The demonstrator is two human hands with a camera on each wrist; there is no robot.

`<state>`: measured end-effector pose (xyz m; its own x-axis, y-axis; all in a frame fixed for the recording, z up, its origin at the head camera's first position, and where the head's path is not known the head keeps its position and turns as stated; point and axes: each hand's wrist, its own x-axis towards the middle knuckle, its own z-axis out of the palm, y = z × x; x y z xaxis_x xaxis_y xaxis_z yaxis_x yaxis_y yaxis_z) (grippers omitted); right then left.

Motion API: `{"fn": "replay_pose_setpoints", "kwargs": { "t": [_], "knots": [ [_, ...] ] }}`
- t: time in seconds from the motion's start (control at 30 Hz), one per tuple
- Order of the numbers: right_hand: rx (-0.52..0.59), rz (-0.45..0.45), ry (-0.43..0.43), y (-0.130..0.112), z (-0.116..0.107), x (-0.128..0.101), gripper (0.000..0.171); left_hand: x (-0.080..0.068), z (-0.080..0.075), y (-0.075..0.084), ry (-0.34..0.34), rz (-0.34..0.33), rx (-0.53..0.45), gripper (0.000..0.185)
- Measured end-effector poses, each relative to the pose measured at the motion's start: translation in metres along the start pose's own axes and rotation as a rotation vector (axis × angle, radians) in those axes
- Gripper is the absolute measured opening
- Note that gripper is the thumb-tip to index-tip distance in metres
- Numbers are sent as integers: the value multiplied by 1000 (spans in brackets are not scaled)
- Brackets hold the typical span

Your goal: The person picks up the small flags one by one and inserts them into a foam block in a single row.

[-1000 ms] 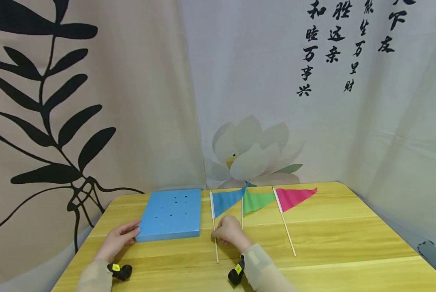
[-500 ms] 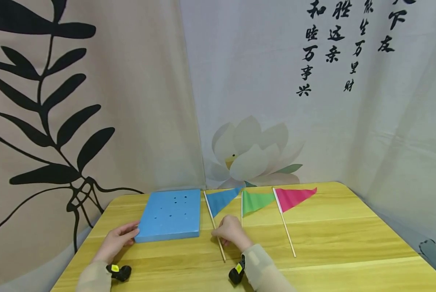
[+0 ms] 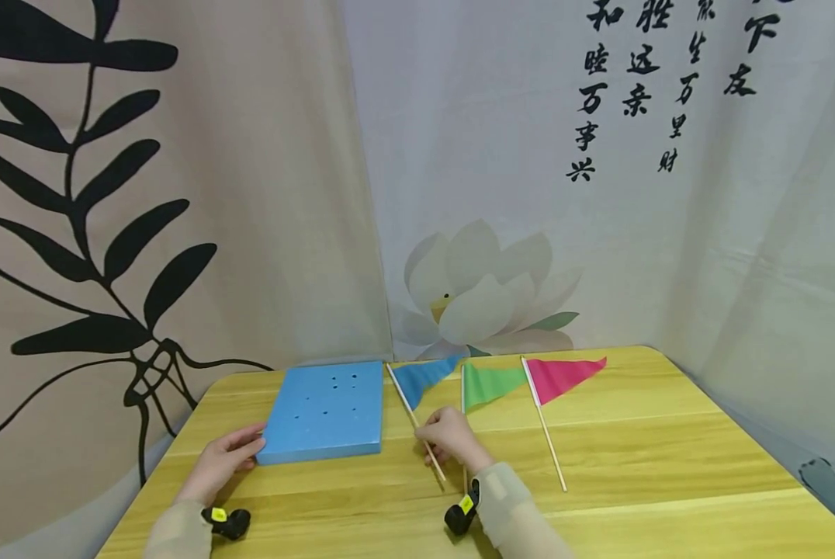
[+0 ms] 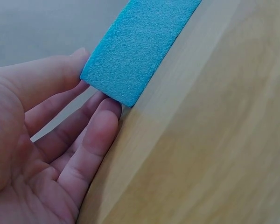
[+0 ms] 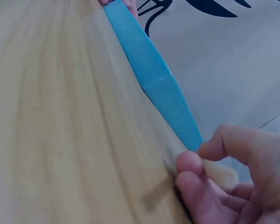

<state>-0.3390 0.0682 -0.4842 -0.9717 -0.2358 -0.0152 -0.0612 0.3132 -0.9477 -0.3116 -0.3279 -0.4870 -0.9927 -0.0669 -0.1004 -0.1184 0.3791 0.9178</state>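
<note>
A flat blue foam board with several small holes lies on the table. At its near left corner my left hand holds it; the left wrist view has the thumb at the top edge of the foam and fingertips lower at the corner. My right hand pinches the stick of a blue pennant flag, which slants toward the board's far right corner. That stick's end pokes out between thumb and fingers. Just right of it, a green pennant flag has its stick partly hidden behind the hand.
A pink pennant flag lies farther right on the wooden table. Behind the table hangs a printed curtain. Both wrists wear small black cameras.
The blue flag has turned: its top has swung left toward the board and its stick's lower end right. My right hand has shifted slightly right. The left hand stays at the board's corner.
</note>
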Motion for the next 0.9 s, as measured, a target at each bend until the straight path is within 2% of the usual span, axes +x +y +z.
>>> {"fn": "replay_pose_setpoints", "kwargs": {
  "t": [0.1, 0.43, 0.9],
  "knots": [
    [37, 25, -15, -2, -1, 0, 15, 0, -1, 1, 1, -4, 2, 64],
    [191, 99, -91, 1, -4, 7, 28, 0, -1, -1, 3, -8, -3, 64],
    [316, 146, -118, -1, -7, 10, 35, 2, -2, -2, -5, 9, 10, 65]
  ]
}}
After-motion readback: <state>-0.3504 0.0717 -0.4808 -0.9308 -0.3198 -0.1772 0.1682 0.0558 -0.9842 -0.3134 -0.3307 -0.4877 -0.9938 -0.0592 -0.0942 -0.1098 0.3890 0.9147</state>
